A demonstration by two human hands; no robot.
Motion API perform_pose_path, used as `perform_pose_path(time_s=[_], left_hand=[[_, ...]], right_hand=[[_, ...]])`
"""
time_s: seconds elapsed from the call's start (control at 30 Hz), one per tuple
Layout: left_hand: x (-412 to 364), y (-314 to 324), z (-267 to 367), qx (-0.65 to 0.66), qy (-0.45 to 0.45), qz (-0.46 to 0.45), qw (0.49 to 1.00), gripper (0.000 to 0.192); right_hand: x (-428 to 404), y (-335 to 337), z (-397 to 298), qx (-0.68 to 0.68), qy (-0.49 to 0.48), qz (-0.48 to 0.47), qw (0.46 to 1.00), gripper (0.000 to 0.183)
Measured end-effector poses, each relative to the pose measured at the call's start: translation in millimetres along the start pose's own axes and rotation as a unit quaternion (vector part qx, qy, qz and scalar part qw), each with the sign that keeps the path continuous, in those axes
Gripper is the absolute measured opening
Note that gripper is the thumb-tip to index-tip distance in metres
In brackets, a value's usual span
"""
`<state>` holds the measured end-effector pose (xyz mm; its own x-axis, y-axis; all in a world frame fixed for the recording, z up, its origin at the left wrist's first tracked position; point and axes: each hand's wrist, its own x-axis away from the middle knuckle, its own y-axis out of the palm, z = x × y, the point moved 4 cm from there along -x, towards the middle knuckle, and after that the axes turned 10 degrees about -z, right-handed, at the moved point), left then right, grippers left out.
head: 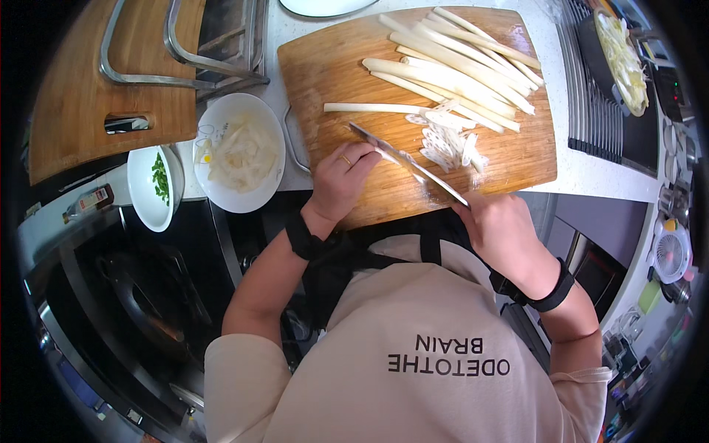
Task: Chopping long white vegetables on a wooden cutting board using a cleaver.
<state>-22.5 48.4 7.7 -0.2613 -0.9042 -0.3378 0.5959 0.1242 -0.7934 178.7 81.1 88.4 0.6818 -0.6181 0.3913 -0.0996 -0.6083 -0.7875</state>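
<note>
My right hand (pixel 498 230) is closed around the handle of a kitchen knife (pixel 424 174), its blade slanting up and left across the wooden cutting board (pixel 310 72). My left hand (pixel 349 166), with a ring on one finger, presses a pale stalk piece against the blade near its tip; the fingers hide most of that piece. Thin slices with small holes, like thin lotus root, lie in a pile (pixel 446 144) beyond the blade. One pale stalk (pixel 371 108) lies crosswise above the knife. Several more long stalks (pixel 460 72) are heaped at the board's upper right.
Left of the board stands a white bowl (pixel 277 166) with pale pieces in liquid, beside a smaller bowl (pixel 141 194) of chopped greens. A metal rack (pixel 183 80) and another wooden board (pixel 66 127) are at upper left. A pan (pixel 592 50) of pale shredded food sits at far right.
</note>
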Motion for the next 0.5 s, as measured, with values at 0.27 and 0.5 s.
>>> perform_pose_path(time_s=[0.27,0.5], left_hand=[[-1,1,-1,0.001,0.006,-0.003,1.000,0.016],[-2,1,0,-0.009,0.009,0.005,1.000,0.016]], right_hand=[[-7,5,0,0.010,0.020,-0.036,0.999,0.018],[-16,10,-3,0.005,0.033,-0.051,0.998,0.020]])
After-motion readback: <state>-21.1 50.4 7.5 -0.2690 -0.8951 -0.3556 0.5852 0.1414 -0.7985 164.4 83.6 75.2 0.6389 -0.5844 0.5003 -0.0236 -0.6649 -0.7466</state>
